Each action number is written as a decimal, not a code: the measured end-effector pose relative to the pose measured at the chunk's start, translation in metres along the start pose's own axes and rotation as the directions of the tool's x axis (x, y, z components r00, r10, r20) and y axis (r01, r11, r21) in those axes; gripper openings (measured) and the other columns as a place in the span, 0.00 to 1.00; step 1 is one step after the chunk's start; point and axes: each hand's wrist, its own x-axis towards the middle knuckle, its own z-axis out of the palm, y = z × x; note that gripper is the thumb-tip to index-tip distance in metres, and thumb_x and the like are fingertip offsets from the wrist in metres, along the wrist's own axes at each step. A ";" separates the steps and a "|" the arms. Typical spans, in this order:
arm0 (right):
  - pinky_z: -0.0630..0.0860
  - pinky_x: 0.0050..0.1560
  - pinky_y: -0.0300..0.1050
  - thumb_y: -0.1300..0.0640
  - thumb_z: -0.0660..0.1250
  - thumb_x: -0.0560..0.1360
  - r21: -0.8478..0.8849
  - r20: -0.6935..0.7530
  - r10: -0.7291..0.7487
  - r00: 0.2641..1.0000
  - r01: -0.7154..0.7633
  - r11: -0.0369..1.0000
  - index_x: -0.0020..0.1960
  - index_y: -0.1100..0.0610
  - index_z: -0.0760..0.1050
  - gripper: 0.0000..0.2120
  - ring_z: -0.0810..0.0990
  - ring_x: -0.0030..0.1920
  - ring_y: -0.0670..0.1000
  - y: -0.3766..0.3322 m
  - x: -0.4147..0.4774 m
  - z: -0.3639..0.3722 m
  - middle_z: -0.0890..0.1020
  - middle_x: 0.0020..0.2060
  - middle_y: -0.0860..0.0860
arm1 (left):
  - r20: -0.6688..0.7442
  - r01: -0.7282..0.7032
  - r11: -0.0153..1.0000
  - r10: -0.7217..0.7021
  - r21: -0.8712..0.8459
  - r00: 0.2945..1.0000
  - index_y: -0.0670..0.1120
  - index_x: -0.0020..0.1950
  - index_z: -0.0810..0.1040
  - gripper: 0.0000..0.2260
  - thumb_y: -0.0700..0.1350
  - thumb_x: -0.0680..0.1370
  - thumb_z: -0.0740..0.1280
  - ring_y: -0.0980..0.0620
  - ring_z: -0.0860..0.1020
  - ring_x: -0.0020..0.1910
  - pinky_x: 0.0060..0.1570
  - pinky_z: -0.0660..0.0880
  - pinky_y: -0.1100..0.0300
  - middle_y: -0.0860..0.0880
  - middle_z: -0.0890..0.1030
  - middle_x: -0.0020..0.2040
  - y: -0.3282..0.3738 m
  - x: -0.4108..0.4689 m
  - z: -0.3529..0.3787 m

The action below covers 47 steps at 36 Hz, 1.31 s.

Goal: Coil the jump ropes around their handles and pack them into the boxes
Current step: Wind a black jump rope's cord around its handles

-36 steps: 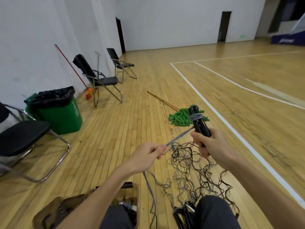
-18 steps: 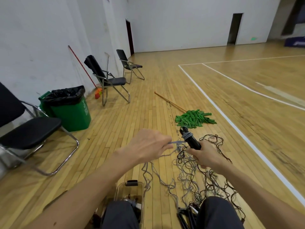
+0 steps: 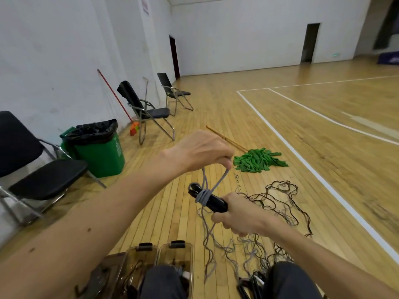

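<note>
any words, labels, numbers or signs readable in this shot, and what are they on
Nothing can be read as text.
green bin: white markings on its side, too blurred to read.
wall notice: pinkish sheet, too small to read.
blue banner: white marks, blurred.
green sign by the far doorway: too small to read.

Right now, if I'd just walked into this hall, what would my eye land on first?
Dead centre, the left hand pinches a loop of grey rope above the black handles, gripped by the right hand, with a few turns wound round them. A tangle of loose ropes sprawls on the wooden floor to the right, a bright green mop head lies beyond, and clear boxes sit at the bottom edge.
</note>
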 end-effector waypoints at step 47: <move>0.70 0.24 0.42 0.57 0.70 0.80 -0.083 -0.283 -0.192 0.940 0.176 0.981 0.45 0.60 0.75 0.09 0.73 0.24 0.50 -0.008 -0.019 -0.114 0.78 0.27 0.50 | 0.069 0.362 0.646 -0.433 -0.672 0.899 0.50 0.45 0.75 0.13 0.53 0.85 0.58 0.59 0.71 0.33 0.35 0.66 0.60 0.55 0.73 0.34 0.060 -0.020 0.036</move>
